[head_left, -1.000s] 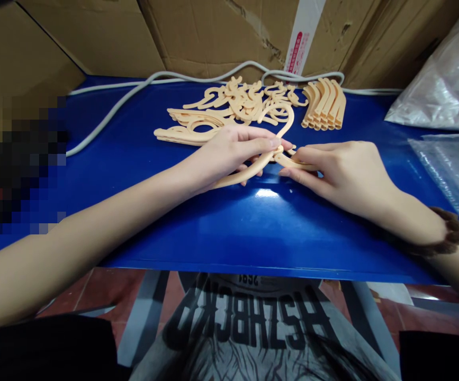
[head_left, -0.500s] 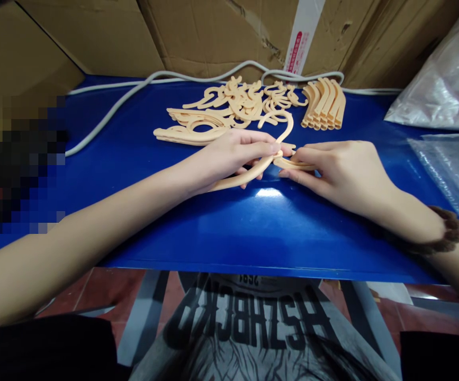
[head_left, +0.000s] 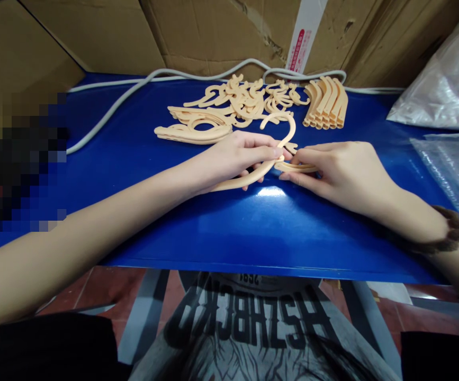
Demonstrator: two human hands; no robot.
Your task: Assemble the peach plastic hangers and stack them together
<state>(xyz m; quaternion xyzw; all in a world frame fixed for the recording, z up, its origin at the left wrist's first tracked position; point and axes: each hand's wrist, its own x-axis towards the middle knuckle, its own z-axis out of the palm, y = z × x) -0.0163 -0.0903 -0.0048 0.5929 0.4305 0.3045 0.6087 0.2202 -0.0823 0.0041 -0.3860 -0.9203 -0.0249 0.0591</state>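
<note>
My left hand (head_left: 249, 156) is closed around a cream plastic clothes hanger (head_left: 240, 181) at its centre joint. The hanger's hook (head_left: 291, 127) curves up and away above my thumb, and one arm of it runs back under my wrist. Between the fingers of my right hand (head_left: 336, 169) is a curved cream hanger arm (head_left: 298, 168). Its inner end meets the joint by my left fingertips; whether the two are fastened I cannot tell. Behind my hands lie a heap of cream hanger hooks (head_left: 249, 100) and a stack of longer hanger pieces (head_left: 195, 132).
Curved hanger arms (head_left: 325, 106) are stacked at the back right of the blue table (head_left: 197, 233). A white cable (head_left: 110, 114) loops along the back before cardboard boxes (head_left: 213, 37). At right are a white plastic bag (head_left: 443, 84) and a clear plastic bag (head_left: 447, 164).
Both hands keep their grip near the joint. The right-hand hanger arm has shifted very slightly relative to the joint; the whole view has moved a little.
</note>
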